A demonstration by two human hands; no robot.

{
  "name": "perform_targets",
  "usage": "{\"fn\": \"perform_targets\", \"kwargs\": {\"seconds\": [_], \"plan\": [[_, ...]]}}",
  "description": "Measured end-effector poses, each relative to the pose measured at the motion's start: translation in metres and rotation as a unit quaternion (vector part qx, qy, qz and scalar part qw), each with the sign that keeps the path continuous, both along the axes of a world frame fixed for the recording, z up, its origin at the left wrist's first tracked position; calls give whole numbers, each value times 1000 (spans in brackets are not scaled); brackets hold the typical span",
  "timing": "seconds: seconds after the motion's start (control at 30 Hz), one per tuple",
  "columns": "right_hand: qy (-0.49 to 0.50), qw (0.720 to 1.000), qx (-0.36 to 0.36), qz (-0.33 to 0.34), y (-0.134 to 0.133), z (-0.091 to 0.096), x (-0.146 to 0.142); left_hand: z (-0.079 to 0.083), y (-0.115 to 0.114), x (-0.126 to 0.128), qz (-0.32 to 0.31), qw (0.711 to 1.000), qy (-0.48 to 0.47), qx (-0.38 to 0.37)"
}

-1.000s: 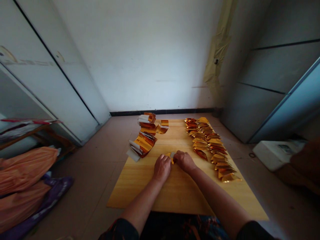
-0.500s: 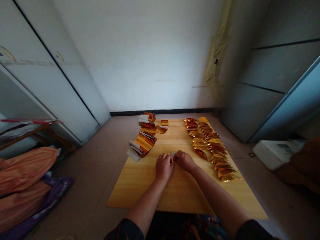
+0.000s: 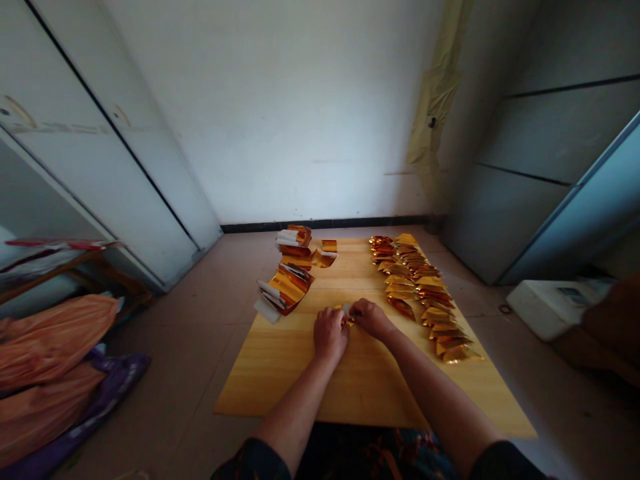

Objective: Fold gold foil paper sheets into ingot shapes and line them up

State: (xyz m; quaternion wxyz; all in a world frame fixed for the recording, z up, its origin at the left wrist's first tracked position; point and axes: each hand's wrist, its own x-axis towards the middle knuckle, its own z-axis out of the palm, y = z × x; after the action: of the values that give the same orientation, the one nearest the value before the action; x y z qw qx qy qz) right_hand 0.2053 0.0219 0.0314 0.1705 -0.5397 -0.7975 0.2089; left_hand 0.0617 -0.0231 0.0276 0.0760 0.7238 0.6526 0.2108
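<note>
Wooden board on tiled floor, left hand and right hand both grasping gold foil mid-board, folded foil row along board's right side, foil stack at its far left, white wall beyond board

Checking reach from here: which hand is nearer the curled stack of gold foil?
Left. The left hand is apart from the curled stack of gold foil, which lies ahead and to its left; the right hand lies farther right, beyond the left hand.

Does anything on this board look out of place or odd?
The curled stack of gold foil sheets looks untidy: white paper ends poke out of it near the left edge of the yellow wooden board, unlike the neat row of folded gold pieces.
</note>
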Motion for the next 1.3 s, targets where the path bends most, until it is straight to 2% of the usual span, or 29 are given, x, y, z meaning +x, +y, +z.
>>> {"fn": "perform_targets", "kwargs": {"seconds": [0.17,0.53,0.77,1.0,1.13,1.23,1.3], "plan": [[23,1000,3,-8,-1,0,3,2,-2,0,-20,1000,17,3],[81,996,41,-2,1,-11,12,-1,-1,-2,-36,999,-14,20],[12,999,32,5,-6,-2,6,0,5,-13,-72,997,-16,18],[-129,988,75,30,-38,14,-4,-4,19,-30,-130,991,-18,37],[-104,989,85,59,-47,12,-3,-8,26,-35,-158,986,-44,18],[-63,990,86,95,-41,5,9,-10,27,-35,-162,985,-61,19],[-31,991,92,93,-35,-1,20,-11,28,-35,-165,984,-69,18]]}}
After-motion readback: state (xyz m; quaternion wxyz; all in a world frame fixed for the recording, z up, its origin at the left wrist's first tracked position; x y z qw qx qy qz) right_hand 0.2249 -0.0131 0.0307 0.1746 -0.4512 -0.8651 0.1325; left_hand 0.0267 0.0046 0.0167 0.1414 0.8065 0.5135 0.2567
